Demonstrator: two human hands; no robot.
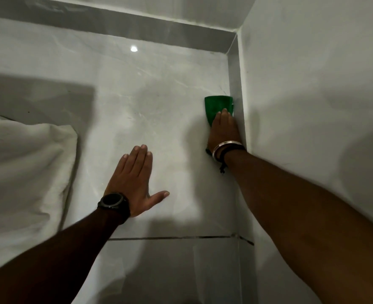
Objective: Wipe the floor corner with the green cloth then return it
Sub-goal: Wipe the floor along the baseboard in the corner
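The green cloth [216, 107] lies flat on the glossy grey floor tile, right against the skirting of the right wall. My right hand [223, 130] presses down on its near part, palm flat, fingers together; the far half of the cloth sticks out beyond my fingertips. The floor corner [229, 55] lies farther ahead, where the right and back skirtings meet. My left hand [135, 179] rests flat on the tile to the left, fingers spread, holding nothing; a black watch sits on its wrist.
A white bedsheet [25, 163] hangs down at the left edge. The white right wall [312, 95] rises close beside my right arm. A dark grout line [181, 237] crosses the floor near me. A ceiling light reflects [134, 48] on the tile.
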